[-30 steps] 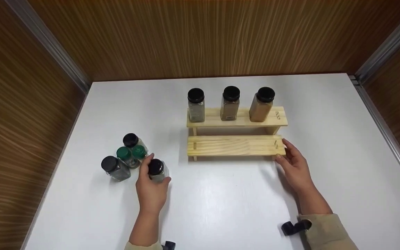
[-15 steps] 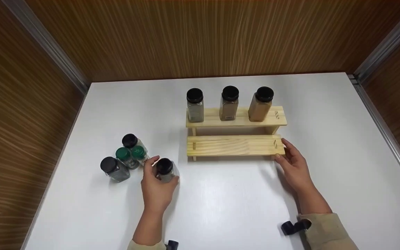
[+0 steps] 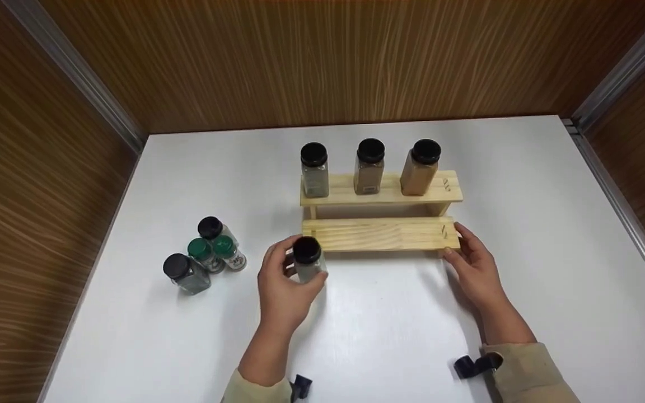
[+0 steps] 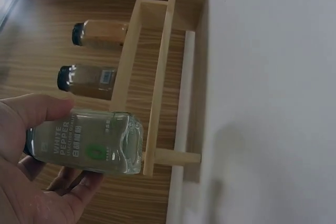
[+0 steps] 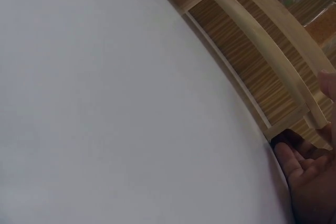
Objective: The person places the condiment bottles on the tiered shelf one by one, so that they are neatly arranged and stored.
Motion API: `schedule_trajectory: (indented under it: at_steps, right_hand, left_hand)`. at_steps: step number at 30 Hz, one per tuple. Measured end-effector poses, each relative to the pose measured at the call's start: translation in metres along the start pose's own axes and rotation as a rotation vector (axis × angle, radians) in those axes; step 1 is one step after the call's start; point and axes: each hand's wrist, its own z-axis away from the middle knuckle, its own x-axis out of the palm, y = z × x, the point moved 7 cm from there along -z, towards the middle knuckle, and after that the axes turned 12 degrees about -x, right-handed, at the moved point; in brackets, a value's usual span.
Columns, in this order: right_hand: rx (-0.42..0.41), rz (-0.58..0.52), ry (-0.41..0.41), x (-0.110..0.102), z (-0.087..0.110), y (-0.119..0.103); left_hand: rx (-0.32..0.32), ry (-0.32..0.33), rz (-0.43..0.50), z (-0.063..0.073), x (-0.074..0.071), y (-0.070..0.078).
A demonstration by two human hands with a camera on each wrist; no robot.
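The left hand [image 3: 284, 294] curls its fingers [image 3: 285, 244] round a jar [image 4: 86, 142], just short of the rack [image 3: 378, 234] the right hand [image 3: 478, 277] grips. Best raise the jar upright, clearing the rack's edge.

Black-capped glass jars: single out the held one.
The black-capped glass jar labelled WHITE PEPPER, gripped by the left hand; the others stand on the pale wooden rack or white table.
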Motion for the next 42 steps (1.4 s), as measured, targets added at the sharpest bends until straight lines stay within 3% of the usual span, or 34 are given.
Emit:
schedule_trajectory:
  at_steps: [17, 24, 28, 35, 42]
  right_hand:
    - [0.013, -0.016, 0.002, -0.001, 0.001, 0.002]
    - [0.002, -0.012, 0.017, -0.001, 0.001, 0.001]
    - [-0.013, -0.009, 0.013, 0.001, 0.001, 0.000]
    - [-0.003, -0.010, 0.000, 0.005, 0.002, 0.000]
    - [-0.010, -0.023, 0.006, 0.004, 0.003, -0.001]
  left_hand:
    - [0.327, -0.082, 0.044, -0.019, 0.063, 0.107]
    - [0.394, -0.109, 0.036, -0.025, 0.085, 0.142]
    - [0.394, -0.138, 0.032, -0.026, 0.101, 0.154]
    - [0.363, -0.164, 0.034, -0.029, 0.125, 0.160]
    - [0.423, -0.186, 0.033, -0.030, 0.147, 0.168]
